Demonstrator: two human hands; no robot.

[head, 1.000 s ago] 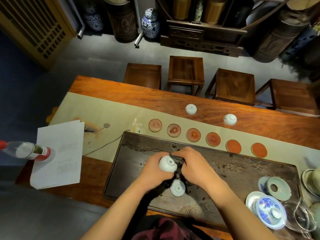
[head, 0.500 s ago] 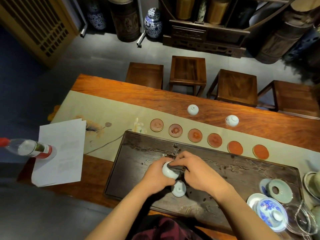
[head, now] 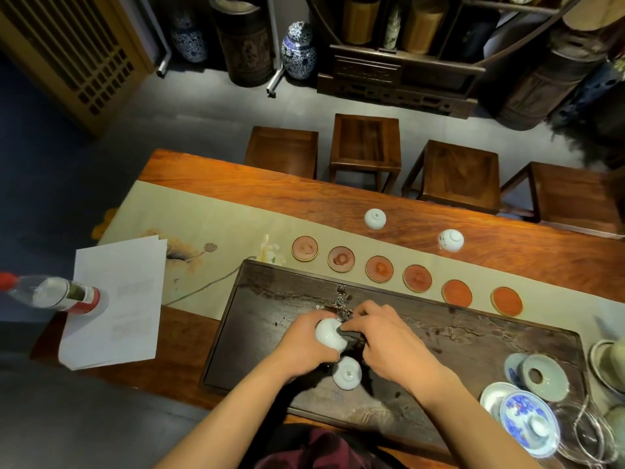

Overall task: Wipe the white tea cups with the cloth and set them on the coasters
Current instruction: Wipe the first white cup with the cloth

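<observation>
My left hand [head: 306, 346] grips a white tea cup [head: 329, 334], tilted on its side above the dark wooden tea tray [head: 473, 346]. My right hand [head: 382, 336] presses a dark cloth [head: 351, 328] against the cup's mouth; most of the cloth is hidden under the fingers. A second white cup [head: 346, 373] sits upside down on the tray just below the hands. Two more white cups [head: 374, 218] [head: 450, 240] stand upside down on the table beyond a row of several round reddish coasters [head: 379, 268], all bare.
A lidded blue-and-white gaiwan [head: 527, 423], saucers and glassware crowd the tray's right end. A plastic bottle [head: 57, 296] and paper sheets [head: 115, 299] lie at the left on the table runner [head: 203, 225]. Wooden stools [head: 365, 143] stand across the table.
The cup has tipped from bottom-up onto its side in my left hand. My right hand's fingers have shifted with the cloth against its mouth. Both hands stay over the tray's middle.
</observation>
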